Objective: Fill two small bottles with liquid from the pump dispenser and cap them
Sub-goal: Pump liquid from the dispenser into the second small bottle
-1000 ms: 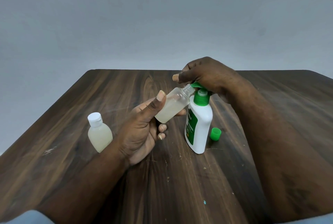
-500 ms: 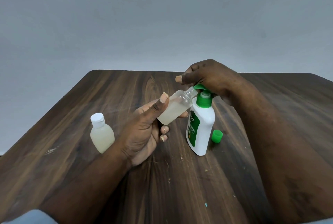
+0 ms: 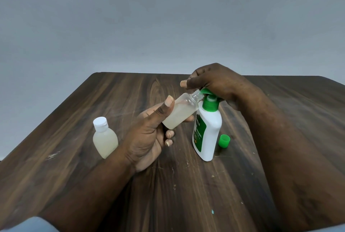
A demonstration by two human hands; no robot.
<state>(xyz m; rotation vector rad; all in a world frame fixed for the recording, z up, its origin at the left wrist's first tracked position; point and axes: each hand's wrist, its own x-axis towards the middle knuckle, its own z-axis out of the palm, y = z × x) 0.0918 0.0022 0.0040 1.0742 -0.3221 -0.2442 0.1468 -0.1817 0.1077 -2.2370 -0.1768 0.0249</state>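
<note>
A white pump dispenser (image 3: 208, 131) with a green collar and green label stands on the wooden table (image 3: 168, 185). My right hand (image 3: 216, 82) lies over its green pump head, fingers curled down on it. My left hand (image 3: 147, 134) grips a small clear bottle (image 3: 181, 112), uncapped and tilted, with its threaded neck at the pump's spout. Cloudy liquid fills the lower part of that bottle. A second small bottle (image 3: 105, 138) with a white cap stands upright to the left, filled with the same cloudy liquid.
A loose green cap (image 3: 224, 140) lies on the table just right of the dispenser. The table's far edge runs behind my hands, with a plain grey wall beyond. Small crumbs and scuffs dot the wood.
The view has shifted slightly. Both hands keep the same hold, the small bottle still tilted at the spout and the right hand still on the pump head.
</note>
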